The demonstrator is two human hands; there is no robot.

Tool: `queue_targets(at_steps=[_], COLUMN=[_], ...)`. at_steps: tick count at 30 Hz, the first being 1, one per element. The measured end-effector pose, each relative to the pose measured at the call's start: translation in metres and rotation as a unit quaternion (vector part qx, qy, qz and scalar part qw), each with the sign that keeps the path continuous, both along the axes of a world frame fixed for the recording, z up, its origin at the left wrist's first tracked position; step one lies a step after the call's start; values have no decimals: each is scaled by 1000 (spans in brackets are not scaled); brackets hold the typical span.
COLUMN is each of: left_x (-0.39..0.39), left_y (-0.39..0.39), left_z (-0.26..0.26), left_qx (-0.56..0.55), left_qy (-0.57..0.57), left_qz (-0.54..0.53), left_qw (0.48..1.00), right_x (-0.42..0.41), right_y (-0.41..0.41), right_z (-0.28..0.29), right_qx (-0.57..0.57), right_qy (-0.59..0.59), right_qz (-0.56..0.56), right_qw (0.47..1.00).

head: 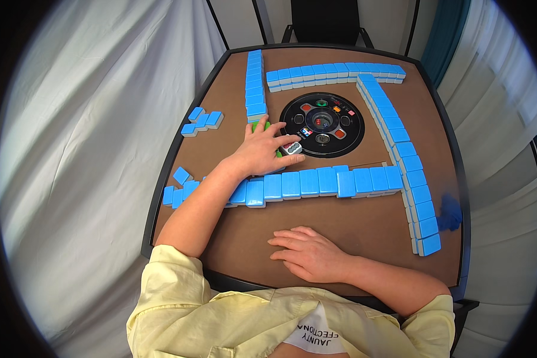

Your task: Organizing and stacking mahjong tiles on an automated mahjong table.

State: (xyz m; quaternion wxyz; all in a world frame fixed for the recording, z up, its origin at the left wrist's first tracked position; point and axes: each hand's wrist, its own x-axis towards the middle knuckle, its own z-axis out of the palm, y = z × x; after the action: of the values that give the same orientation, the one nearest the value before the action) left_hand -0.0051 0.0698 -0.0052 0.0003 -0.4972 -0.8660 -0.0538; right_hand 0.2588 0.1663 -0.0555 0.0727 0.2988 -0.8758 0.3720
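Note:
My left hand (265, 150) reaches over a cluster of mahjong tiles beside the round centre console, palm down with the fingers spread. Green tile parts (261, 126) show among its fingers. Between forefinger and thumb lies a face-up mahjong tile (291, 147) with a circle pattern. The palm hides what is beneath it, so a grip cannot be made out. My right hand (313, 255) rests palm down on the brown tabletop, its fingers slightly apart and nothing in it. In front of it runs the near row of blue-backed tiles (291, 185), passing under my left forearm.
The round black console (322, 150) has buttons and dice under a clear dome. More tile rows stand at the far left (254, 85), back (335, 71) and right (407, 152). Several loose tiles (201, 121) lie at the left. A black chair (326, 22) stands opposite.

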Motion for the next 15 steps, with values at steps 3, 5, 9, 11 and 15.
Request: queue_targets(at_steps=[3, 5, 9, 11, 15], left_x=[0, -1, -2, -1, 0], left_y=[4, 6, 6, 6, 6], left_z=[-1, -1, -3, -5, -4], left_qx=[-8, -20, -24, -2, -5], left_qy=[-2, 1, 8, 4, 3], left_qz=[-3, -4, -2, -5, -1], left_qw=[1000, 1000, 1000, 1000, 1000], right_x=[0, 0, 0, 0, 0], right_y=[0, 0, 0, 0, 0], right_z=[-1, -2, -4, -4, -4], right_qx=[0, 1, 2, 1, 1], right_qy=[0, -1, 0, 3, 2], right_qz=[0, 0, 2, 3, 3], right_qw=[1000, 1000, 1000, 1000, 1000])
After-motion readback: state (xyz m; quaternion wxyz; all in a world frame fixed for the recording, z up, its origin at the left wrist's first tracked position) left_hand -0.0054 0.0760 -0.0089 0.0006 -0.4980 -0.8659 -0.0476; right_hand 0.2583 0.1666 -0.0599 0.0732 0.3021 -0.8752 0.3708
